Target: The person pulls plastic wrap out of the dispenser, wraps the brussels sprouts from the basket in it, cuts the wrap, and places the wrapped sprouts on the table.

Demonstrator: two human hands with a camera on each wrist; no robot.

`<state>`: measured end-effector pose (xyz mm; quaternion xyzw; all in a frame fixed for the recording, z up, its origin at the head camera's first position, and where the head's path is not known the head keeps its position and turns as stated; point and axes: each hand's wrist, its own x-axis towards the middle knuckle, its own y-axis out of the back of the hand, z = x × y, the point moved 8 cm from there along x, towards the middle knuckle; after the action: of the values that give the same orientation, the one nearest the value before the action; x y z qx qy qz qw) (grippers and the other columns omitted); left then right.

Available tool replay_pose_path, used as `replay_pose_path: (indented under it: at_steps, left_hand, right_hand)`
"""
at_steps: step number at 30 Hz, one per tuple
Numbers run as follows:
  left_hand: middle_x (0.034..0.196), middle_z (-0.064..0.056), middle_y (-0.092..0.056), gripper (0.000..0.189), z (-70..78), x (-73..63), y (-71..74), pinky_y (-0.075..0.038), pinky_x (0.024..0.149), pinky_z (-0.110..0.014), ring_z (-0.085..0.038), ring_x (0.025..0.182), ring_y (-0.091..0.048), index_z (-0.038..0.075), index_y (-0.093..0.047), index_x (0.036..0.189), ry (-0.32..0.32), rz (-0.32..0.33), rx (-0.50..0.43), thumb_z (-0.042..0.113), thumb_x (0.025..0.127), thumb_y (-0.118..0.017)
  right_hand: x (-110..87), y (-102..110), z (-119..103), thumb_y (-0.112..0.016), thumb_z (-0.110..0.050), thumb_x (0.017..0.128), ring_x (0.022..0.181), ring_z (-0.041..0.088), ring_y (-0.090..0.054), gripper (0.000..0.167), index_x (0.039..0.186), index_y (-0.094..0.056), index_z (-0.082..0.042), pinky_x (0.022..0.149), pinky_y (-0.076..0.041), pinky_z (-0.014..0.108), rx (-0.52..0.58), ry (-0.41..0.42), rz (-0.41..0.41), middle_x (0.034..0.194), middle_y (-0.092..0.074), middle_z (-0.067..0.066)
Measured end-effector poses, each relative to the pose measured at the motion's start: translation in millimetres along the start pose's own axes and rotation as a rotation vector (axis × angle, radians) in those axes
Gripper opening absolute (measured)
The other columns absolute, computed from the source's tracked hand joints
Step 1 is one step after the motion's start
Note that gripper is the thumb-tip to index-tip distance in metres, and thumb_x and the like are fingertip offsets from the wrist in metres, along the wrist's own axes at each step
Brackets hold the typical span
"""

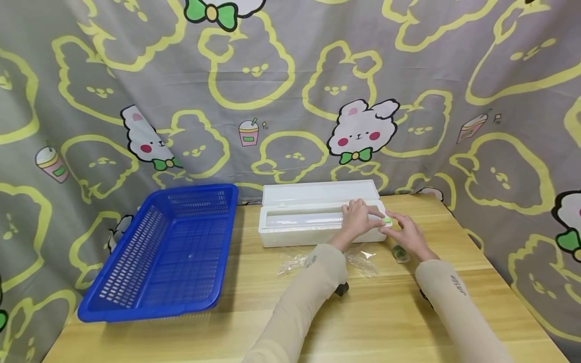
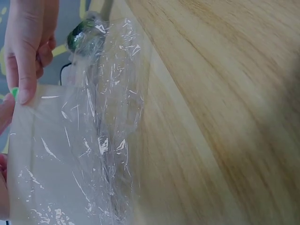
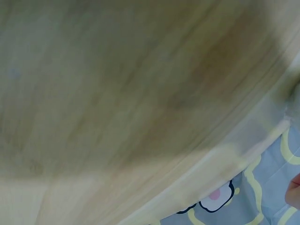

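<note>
A long white cling film box (image 1: 295,238) stands at the back of the table with its lid (image 1: 320,192) raised. Inside lies a clear film roll (image 1: 304,220). My left hand (image 1: 356,220) reaches over the box's right end, thumb and forefinger meeting at a small green slider (image 1: 388,220). From the right, my right hand (image 1: 408,235) pinches round the same slider, its thumb low at the box's corner. In the left wrist view, loose clear film (image 2: 110,126) hangs crumpled down the box's front onto the table. Just fingertips of my right hand (image 3: 294,192) show in the right wrist view.
A large blue plastic basket (image 1: 223,242) stands on the left of the wooden table (image 1: 376,322). A small green item in clear wrap (image 1: 400,253) lies below my right hand. A patterned curtain (image 1: 290,91) hangs directly behind the table.
</note>
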<state>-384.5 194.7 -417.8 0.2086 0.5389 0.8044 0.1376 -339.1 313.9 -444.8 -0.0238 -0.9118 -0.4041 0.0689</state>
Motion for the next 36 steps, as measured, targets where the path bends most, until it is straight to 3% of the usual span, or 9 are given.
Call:
replay_pose_path:
  at_steps: [13,36]
  left_hand:
    - [0.087,0.011,-0.045,0.020,-1.5,-2.2,1.3,-0.023,0.070,-0.023,-0.006,0.082,-0.036,0.044,-0.070,0.092,-0.002,0.009,0.038,0.054,0.076,-0.064]
    - [0.086,0.011,-0.045,0.017,-0.9,-8.5,7.8,-0.023,0.067,-0.021,-0.006,0.082,-0.036,0.039,-0.071,0.091,-0.031,0.014,0.090,0.049,0.079,-0.064]
  right_hand:
    - [0.2,-1.3,-0.6,-0.060,-0.040,0.085,0.116,0.050,-0.038,0.065,0.134,-0.041,-0.002,0.091,-0.027,0.063,0.003,-0.016,-0.017,0.135,-0.036,0.029]
    - [-0.8,0.3,0.9,-0.056,-0.052,0.084,0.114,0.049,-0.041,0.071,0.138,-0.038,-0.010,0.090,-0.024,0.063,-0.126,-0.037,-0.050,0.136,-0.036,0.028]
